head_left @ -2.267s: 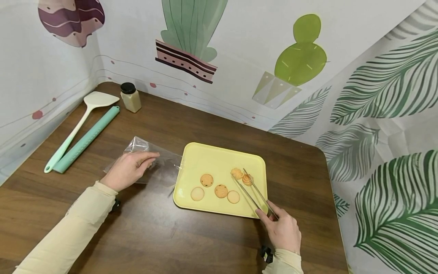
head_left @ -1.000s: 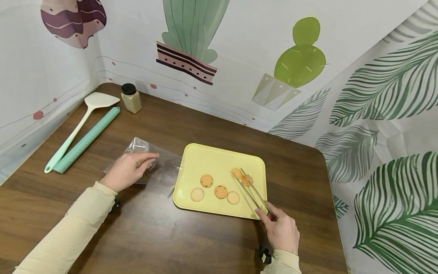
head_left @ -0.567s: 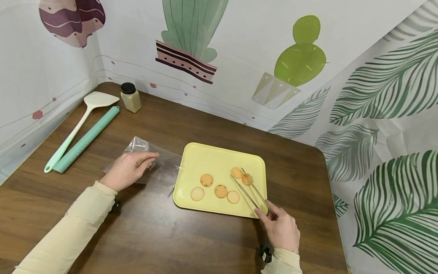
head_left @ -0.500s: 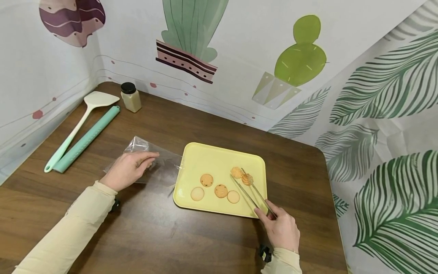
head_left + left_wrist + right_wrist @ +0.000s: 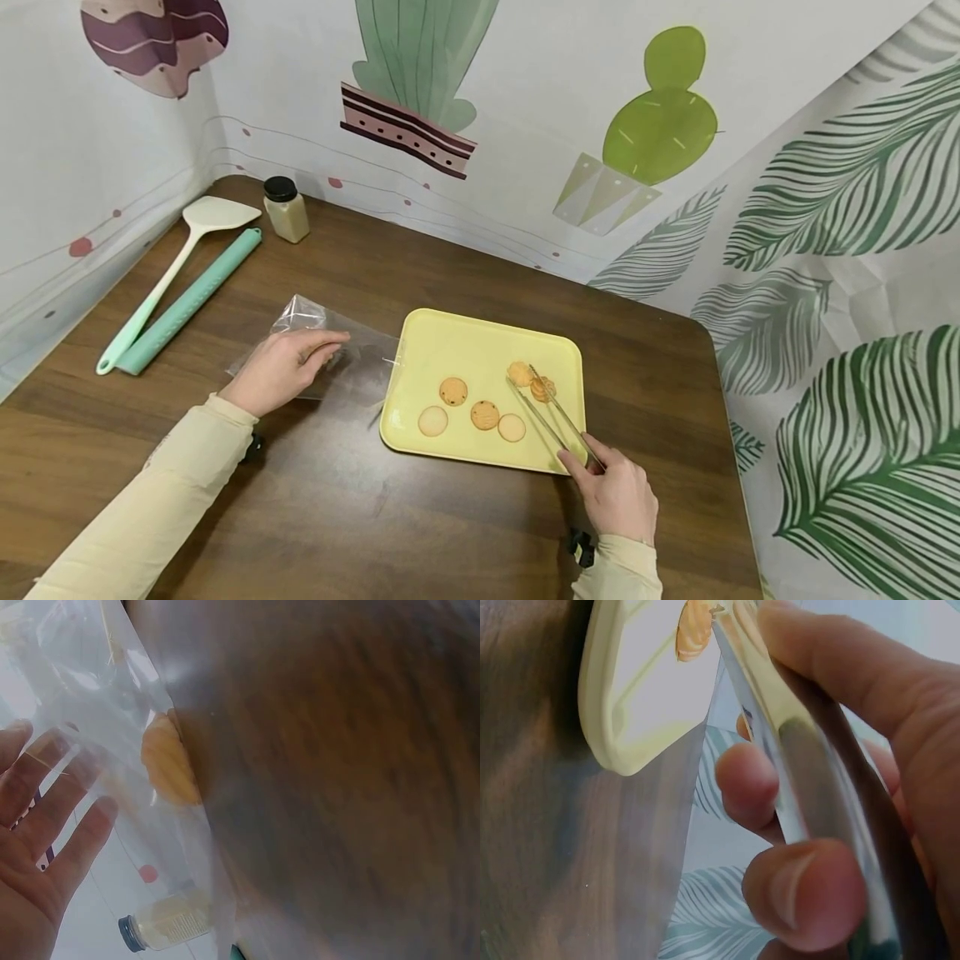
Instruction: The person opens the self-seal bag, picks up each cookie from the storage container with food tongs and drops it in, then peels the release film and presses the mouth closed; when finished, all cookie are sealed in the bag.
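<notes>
My left hand pinches the upper film of a clear plastic bag and lifts it; the bag's mouth overlaps the left edge of the yellow tray. Through the film the left wrist view shows an orange-brown cookie. My right hand grips metal tongs with the arms spread over the tray. Their tips stand about a flower-shaped cookie, and one arm crosses a swirled cookie. Two speckled cookies, one being the upper speckled cookie, and two plain round cookies lie nearer the front.
At the left of the wooden table lie a white-and-mint spatula and a mint green textured rod. A black-capped jar stands at the back left corner. Printed wall hangings border the table behind and at both sides.
The tong tips have shifted only slightly over the swirled and flower-shaped cookies. My left hand holds the bag in the same place; the head view has tilted a little.
</notes>
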Demonstrator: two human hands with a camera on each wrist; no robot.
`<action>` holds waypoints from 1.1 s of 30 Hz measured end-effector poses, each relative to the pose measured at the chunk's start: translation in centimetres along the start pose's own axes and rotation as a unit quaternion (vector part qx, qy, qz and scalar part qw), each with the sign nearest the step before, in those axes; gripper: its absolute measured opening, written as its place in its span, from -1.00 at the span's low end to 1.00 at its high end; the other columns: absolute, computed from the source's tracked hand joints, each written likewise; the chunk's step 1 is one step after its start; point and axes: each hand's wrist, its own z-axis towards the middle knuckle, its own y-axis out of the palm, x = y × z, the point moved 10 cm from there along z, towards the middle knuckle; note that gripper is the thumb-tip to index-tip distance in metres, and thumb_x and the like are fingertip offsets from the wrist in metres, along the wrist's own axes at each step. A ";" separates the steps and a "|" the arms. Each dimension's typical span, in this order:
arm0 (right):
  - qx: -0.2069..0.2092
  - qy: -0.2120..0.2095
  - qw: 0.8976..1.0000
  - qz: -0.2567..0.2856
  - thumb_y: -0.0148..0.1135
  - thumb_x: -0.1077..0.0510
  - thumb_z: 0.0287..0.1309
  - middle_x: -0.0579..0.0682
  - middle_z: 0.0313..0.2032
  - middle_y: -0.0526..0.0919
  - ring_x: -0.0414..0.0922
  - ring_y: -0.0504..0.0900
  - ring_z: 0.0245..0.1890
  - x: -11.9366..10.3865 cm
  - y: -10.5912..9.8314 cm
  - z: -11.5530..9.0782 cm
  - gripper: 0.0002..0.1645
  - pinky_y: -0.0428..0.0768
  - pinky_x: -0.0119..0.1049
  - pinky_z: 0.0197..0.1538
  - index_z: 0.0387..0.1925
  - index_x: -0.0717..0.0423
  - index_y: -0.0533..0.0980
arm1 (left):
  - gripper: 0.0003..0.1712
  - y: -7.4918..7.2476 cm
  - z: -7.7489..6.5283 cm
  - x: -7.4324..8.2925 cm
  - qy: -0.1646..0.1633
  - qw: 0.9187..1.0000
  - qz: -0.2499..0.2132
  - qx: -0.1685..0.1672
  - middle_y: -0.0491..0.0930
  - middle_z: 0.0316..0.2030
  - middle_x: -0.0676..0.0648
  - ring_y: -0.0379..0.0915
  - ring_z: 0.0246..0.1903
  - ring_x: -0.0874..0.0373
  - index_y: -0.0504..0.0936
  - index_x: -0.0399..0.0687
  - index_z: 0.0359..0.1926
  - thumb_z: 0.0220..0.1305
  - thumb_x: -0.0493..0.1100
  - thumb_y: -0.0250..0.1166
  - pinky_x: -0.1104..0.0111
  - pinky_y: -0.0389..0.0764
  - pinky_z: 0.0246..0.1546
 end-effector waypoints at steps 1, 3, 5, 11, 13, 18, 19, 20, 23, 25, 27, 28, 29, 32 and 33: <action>0.001 -0.002 1.000 -0.001 0.38 -0.33 0.02 -0.19 -0.58 0.49 -0.18 0.41 -0.60 -0.1 -0.1 0.0 -0.35 0.38 -0.19 -0.59 0.06 -0.08 0.64 | -0.71 0.0 0.0 0.0 0.000 1.000 0.001 0.001 0.72 -0.22 -0.06 0.60 -0.38 0.20 0.70 -0.16 -0.04 0.20 -0.38 0.34 0.19 0.58 -0.41; 0.007 -0.007 1.000 -0.003 0.39 -0.32 0.02 -0.19 -0.57 0.51 -0.17 0.44 -0.59 -0.3 -0.2 -0.1 -0.37 0.42 -0.16 -0.58 0.05 -0.08 0.65 | -0.71 0.1 0.0 -0.1 0.000 1.000 0.001 0.001 0.72 -0.22 -0.06 0.59 -0.39 0.20 0.70 -0.16 -0.03 0.20 -0.38 0.34 0.20 0.57 -0.41; 0.014 -0.010 1.000 -0.005 0.40 -0.30 0.01 -0.19 -0.57 0.52 -0.17 0.46 -0.59 -0.4 -0.3 -0.2 -0.39 0.44 -0.13 -0.57 0.04 -0.09 0.66 | -0.71 0.1 0.0 -0.1 -0.001 1.000 0.001 0.001 0.72 -0.22 -0.06 0.58 -0.40 0.21 0.70 -0.15 -0.03 0.20 -0.38 0.34 0.20 0.57 -0.42; 0.033 -0.023 0.999 -0.004 0.43 -0.26 0.00 -0.19 -0.57 0.51 -0.16 0.44 -0.60 -0.7 -0.5 -0.2 -0.43 0.45 -0.13 -0.57 0.02 -0.10 0.67 | -0.71 0.0 0.0 -0.1 -0.004 1.000 0.000 0.000 0.72 -0.22 -0.06 0.60 -0.38 0.19 0.70 -0.14 -0.03 0.21 -0.38 0.34 0.19 0.58 -0.41; 0.037 -0.028 0.999 -0.001 0.43 -0.26 0.00 -0.20 -0.57 0.51 -0.16 0.45 -0.59 -0.8 -0.5 -0.2 -0.44 0.46 -0.12 -0.56 0.01 -0.11 0.67 | -0.71 0.0 0.0 -0.2 -0.007 1.000 -0.001 -0.002 0.72 -0.21 -0.07 0.60 -0.37 0.19 0.70 -0.14 -0.03 0.22 -0.38 0.33 0.19 0.58 -0.40; 0.055 -0.040 0.998 0.007 0.44 -0.26 -0.02 -0.24 -0.58 0.51 -0.18 0.48 -0.57 -1.2 -0.5 -0.2 -0.45 0.48 -0.07 -0.54 0.00 -0.13 0.68 | -0.71 0.1 -0.1 -0.3 -0.015 1.000 -0.003 -0.004 0.72 -0.20 -0.06 0.61 -0.35 0.18 0.70 -0.13 -0.02 0.23 -0.37 0.32 0.17 0.59 -0.38; 0.060 -0.043 0.997 0.008 0.44 -0.27 -0.02 -0.24 -0.58 0.51 -0.18 0.48 -0.57 -1.2 -0.6 -0.1 -0.44 0.48 -0.07 -0.54 0.00 -0.13 0.68 | -0.71 0.1 -0.1 -0.3 -0.015 1.000 -0.003 -0.004 0.72 -0.20 -0.06 0.61 -0.34 0.17 0.70 -0.14 -0.02 0.23 -0.37 0.32 0.17 0.59 -0.38; 0.063 -0.045 0.997 0.009 0.44 -0.27 -0.02 -0.25 -0.58 0.50 -0.18 0.47 -0.58 -1.3 -0.6 -0.1 -0.44 0.47 -0.08 -0.55 0.00 -0.12 0.68 | -0.71 0.0 -0.1 -0.3 -0.015 1.000 -0.004 -0.003 0.72 -0.20 -0.06 0.61 -0.34 0.17 0.70 -0.14 -0.02 0.23 -0.37 0.32 0.17 0.59 -0.37; 0.071 -0.049 0.996 0.012 0.43 -0.29 -0.02 -0.26 -0.59 0.48 -0.19 0.45 -0.59 -1.4 -0.6 -0.1 -0.43 0.46 -0.09 -0.56 -0.01 -0.12 0.68 | -0.71 0.0 -0.1 -0.2 -0.015 1.000 -0.006 -0.002 0.72 -0.20 -0.07 0.62 -0.33 0.16 0.70 -0.15 -0.02 0.23 -0.38 0.32 0.16 0.60 -0.37; 0.074 -0.052 0.996 0.016 0.42 -0.29 -0.01 -0.27 -0.59 0.48 -0.20 0.44 -0.59 -1.4 -0.7 -0.1 -0.43 0.45 -0.11 -0.56 -0.02 -0.11 0.68 | -0.71 -0.1 -0.1 -0.2 -0.014 1.000 -0.006 -0.002 0.72 -0.20 -0.07 0.62 -0.33 0.15 0.70 -0.15 -0.02 0.22 -0.38 0.32 0.16 0.60 -0.37; 0.078 -0.054 0.995 0.020 0.42 -0.29 -0.01 -0.27 -0.59 0.48 -0.21 0.42 -0.60 -1.5 -0.7 -0.1 -0.44 0.44 -0.13 -0.57 -0.02 -0.11 0.69 | -0.71 -0.1 -0.2 -0.1 -0.014 1.000 -0.006 -0.002 0.72 -0.19 -0.08 0.63 -0.33 0.15 0.70 -0.16 -0.02 0.22 -0.38 0.32 0.16 0.60 -0.37; 0.081 -0.056 0.995 0.022 0.43 -0.29 -0.02 -0.27 -0.59 0.47 -0.22 0.42 -0.61 -1.5 -0.7 -0.1 -0.45 0.43 -0.14 -0.58 -0.03 -0.12 0.69 | -0.71 -0.1 -0.2 -0.1 -0.015 1.000 -0.006 -0.002 0.72 -0.19 -0.08 0.63 -0.33 0.15 0.70 -0.16 -0.02 0.23 -0.38 0.32 0.16 0.60 -0.37; 0.086 -0.059 0.994 0.024 0.43 -0.28 -0.02 -0.28 -0.59 0.46 -0.22 0.41 -0.61 -1.6 -0.8 -0.1 -0.45 0.42 -0.15 -0.58 -0.03 -0.12 0.69 | -0.71 -0.1 -0.2 -0.1 -0.015 1.000 -0.006 -0.002 0.72 -0.19 -0.08 0.63 -0.33 0.15 0.70 -0.15 -0.02 0.23 -0.38 0.32 0.16 0.60 -0.37; 0.113 -0.077 0.990 0.035 0.45 -0.25 -0.03 -0.29 -0.60 0.45 -0.24 0.38 -0.63 -2.0 -1.2 -0.2 -0.47 0.41 -0.17 -0.59 -0.05 -0.11 0.70 | -0.71 -0.2 -0.1 -0.1 -0.016 1.000 -0.005 -0.001 0.72 -0.19 -0.08 0.62 -0.33 0.16 0.70 -0.15 -0.02 0.23 -0.38 0.31 0.16 0.60 -0.37; 0.126 -0.086 0.987 0.039 0.47 -0.24 -0.04 -0.29 -0.61 0.44 -0.25 0.37 -0.64 -2.2 -1.3 -0.2 -0.47 0.41 -0.18 -0.59 -0.05 -0.10 0.70 | -0.71 -0.2 -0.1 -0.1 -0.015 1.000 -0.005 0.000 0.72 -0.19 -0.08 0.62 -0.33 0.16 0.70 -0.16 -0.02 0.23 -0.38 0.31 0.16 0.60 -0.37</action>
